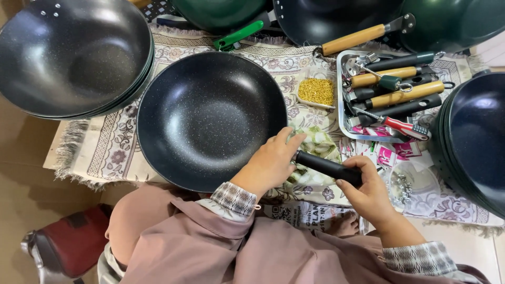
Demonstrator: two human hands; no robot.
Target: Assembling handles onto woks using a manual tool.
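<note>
The black handle (pixel 327 167) lies slanted, its long axis running from the wok (pixel 210 120) rim down-right. The right hand (pixel 368 192) clenches its outer end; the left hand (pixel 271 164) clasps the rim where they meet. A small tray (pixel 315 91) holds gold screws; a steel tray (pixel 342 113) holds handles. A patterned cloth (pixel 113 150) covers the surface.
</note>
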